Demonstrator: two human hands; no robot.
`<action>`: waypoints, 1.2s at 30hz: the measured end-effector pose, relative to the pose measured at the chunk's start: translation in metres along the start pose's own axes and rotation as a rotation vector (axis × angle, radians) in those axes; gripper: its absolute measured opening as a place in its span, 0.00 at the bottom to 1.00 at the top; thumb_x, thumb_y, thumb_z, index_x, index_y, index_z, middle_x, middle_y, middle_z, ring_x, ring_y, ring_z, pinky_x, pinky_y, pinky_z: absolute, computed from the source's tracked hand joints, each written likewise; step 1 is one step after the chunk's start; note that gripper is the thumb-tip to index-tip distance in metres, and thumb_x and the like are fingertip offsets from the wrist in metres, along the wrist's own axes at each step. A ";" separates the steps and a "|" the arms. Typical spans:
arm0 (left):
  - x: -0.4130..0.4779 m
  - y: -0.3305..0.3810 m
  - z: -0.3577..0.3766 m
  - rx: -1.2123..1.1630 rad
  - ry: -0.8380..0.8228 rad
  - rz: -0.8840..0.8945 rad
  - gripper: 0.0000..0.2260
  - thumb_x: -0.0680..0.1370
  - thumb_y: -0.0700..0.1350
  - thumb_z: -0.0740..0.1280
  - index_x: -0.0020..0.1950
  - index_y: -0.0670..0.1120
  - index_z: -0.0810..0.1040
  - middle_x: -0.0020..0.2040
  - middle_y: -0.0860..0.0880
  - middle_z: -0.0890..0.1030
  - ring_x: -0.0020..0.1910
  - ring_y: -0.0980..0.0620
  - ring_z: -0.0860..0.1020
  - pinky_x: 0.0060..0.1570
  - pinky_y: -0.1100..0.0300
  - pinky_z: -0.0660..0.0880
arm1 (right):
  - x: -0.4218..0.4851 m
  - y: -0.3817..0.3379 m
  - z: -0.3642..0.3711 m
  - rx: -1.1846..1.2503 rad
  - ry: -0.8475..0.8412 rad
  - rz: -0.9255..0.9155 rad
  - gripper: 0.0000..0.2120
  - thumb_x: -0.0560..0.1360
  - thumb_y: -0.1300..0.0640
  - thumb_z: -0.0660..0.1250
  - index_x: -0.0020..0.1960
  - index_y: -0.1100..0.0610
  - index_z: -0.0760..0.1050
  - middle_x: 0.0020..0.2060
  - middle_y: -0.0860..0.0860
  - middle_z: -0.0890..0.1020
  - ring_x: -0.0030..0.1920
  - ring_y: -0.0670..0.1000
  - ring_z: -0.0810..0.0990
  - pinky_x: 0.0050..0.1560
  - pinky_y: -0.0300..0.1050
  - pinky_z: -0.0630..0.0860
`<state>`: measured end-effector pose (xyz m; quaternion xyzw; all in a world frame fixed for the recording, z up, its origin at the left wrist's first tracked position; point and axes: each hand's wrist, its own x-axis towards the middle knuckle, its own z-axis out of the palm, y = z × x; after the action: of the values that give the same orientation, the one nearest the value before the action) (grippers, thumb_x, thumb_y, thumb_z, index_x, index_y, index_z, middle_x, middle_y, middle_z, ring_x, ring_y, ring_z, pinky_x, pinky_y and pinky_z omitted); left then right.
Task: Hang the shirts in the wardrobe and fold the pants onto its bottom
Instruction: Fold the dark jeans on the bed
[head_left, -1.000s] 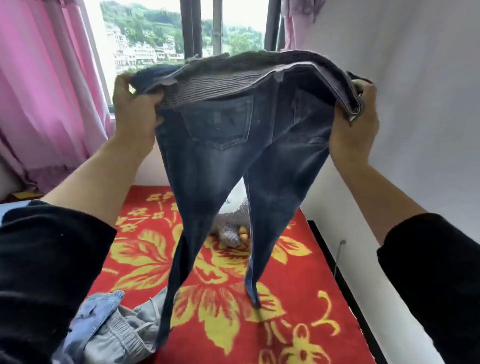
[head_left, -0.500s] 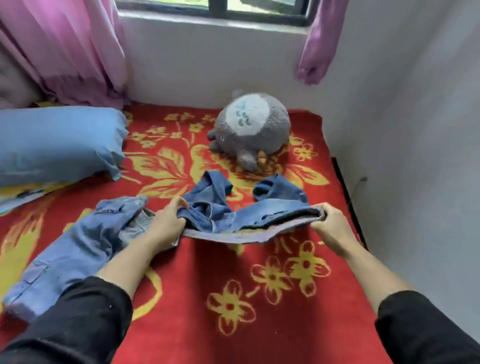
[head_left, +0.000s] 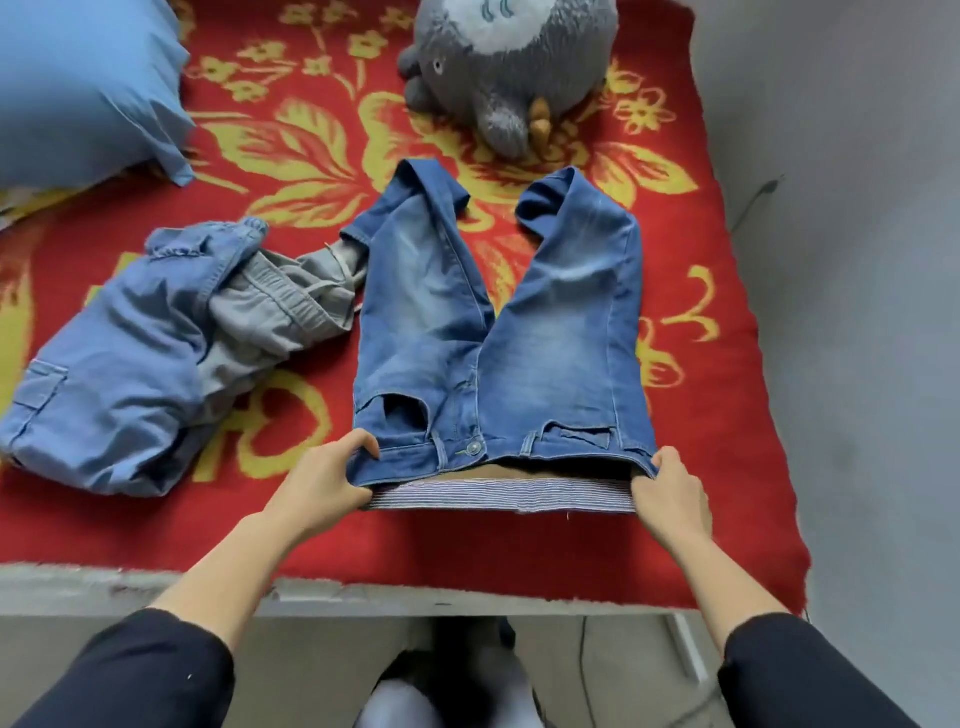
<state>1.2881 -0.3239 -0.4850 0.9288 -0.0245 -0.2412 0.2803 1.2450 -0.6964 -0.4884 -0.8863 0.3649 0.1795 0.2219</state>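
Observation:
A pair of blue jeans (head_left: 524, 358) lies front side up on the red flowered blanket (head_left: 467, 551), waistband nearest me, legs doubled back on themselves away from me. My left hand (head_left: 322, 480) grips the left end of the waistband. My right hand (head_left: 670, 493) grips the right end. The striped inner lining of the waistband shows between my hands. To the left lies a heap of light blue pants (head_left: 109, 364) with grey pants (head_left: 280, 312) tucked into it. No wardrobe or shirts are in view.
A grey plush toy (head_left: 509, 67) sits at the far side of the bed, just beyond the jeans' legs. A blue pillow (head_left: 83, 88) lies at the far left. A grey wall (head_left: 872, 260) runs along the right. The bed's front edge (head_left: 363, 592) is close to me.
The jeans went from held up in the air before the window to laid on the bed. They are now spread flatter and pulled toward me. Both hands kept hold of the waistband.

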 end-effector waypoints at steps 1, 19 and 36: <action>-0.005 -0.009 0.009 0.005 -0.004 0.020 0.19 0.62 0.38 0.70 0.47 0.55 0.72 0.31 0.54 0.74 0.31 0.56 0.71 0.31 0.59 0.66 | -0.005 0.013 0.008 -0.015 0.022 0.027 0.07 0.71 0.59 0.61 0.48 0.53 0.67 0.48 0.61 0.79 0.46 0.62 0.76 0.43 0.48 0.67; -0.020 -0.104 0.157 0.484 -0.160 -0.018 0.18 0.74 0.45 0.64 0.62 0.51 0.65 0.47 0.47 0.73 0.45 0.39 0.78 0.37 0.52 0.71 | -0.003 0.087 0.159 -0.771 -0.138 -0.691 0.14 0.70 0.61 0.63 0.55 0.54 0.72 0.52 0.51 0.73 0.53 0.54 0.73 0.35 0.45 0.64; -0.015 -0.087 0.157 0.394 -0.522 -0.192 0.10 0.71 0.58 0.64 0.49 0.56 0.75 0.45 0.51 0.78 0.44 0.48 0.74 0.40 0.58 0.67 | 0.003 0.074 0.150 -0.379 -0.601 -0.288 0.07 0.67 0.51 0.67 0.39 0.54 0.72 0.38 0.50 0.79 0.41 0.53 0.76 0.40 0.46 0.71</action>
<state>1.1941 -0.3276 -0.6393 0.8701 -0.0539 -0.4868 0.0555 1.1699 -0.6663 -0.6346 -0.8616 0.1159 0.4624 0.1742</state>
